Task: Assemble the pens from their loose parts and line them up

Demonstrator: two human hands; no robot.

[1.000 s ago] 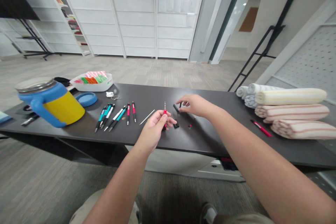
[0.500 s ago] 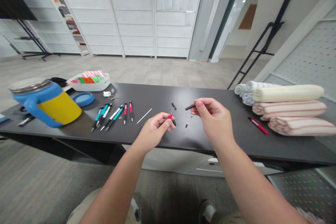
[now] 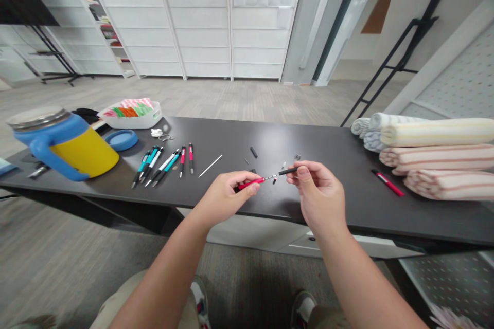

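Observation:
My left hand (image 3: 227,193) is closed on a red pen barrel (image 3: 251,183), whose thin metallic end points right. Facing it, a black pen grip (image 3: 287,170) is pinched between the fingertips of my right hand (image 3: 320,193). The two parts are lined up and nearly meet; whether they touch I cannot tell. On the desk behind them lie a black pen part (image 3: 253,152) and a few tiny pieces, among them a small spring-like bit (image 3: 297,157). A thin white refill (image 3: 210,165) rests left of my left hand.
Several teal, white and black pens (image 3: 154,167) and two red pens (image 3: 187,160) lie to the left. Beyond them are a blue-yellow mug (image 3: 73,149), a blue lid (image 3: 121,139) and a white basket (image 3: 133,121). A red pen part (image 3: 388,183) lies by rolled towels (image 3: 436,157) at right.
The red barrel has swung from pointing up and away to pointing right, toward the black grip. My hands have come into line with each other. The view has shifted slightly.

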